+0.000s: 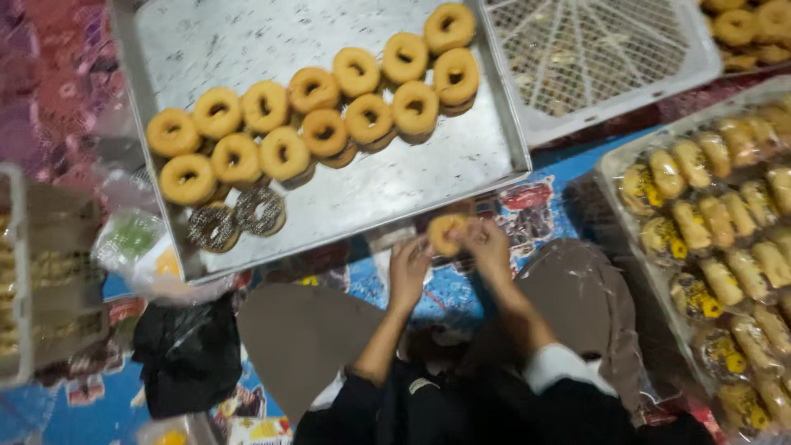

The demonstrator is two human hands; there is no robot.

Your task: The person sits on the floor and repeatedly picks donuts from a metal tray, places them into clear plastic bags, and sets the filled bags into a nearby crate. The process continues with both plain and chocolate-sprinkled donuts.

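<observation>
A plain golden doughnut [446,231] is held between my two hands just in front of a large metal tray [412,194]. My left hand [408,270] grips its left side and my right hand [489,249] its right side. On the tray lie two rows of several plain doughnuts [325,115]. Two dark doughnuts with sprinkles [237,219] sit at the tray's near left corner. My knees, in brown trousers, spread to either side below my hands.
A white mesh crate [593,62] lies at the back right. A clear-covered tray of wrapped pastries [725,239] fills the right side. A crate [33,272] stands at the left, beside plastic bags [136,247] and a black bag [188,354]. A blue patterned mat covers the floor.
</observation>
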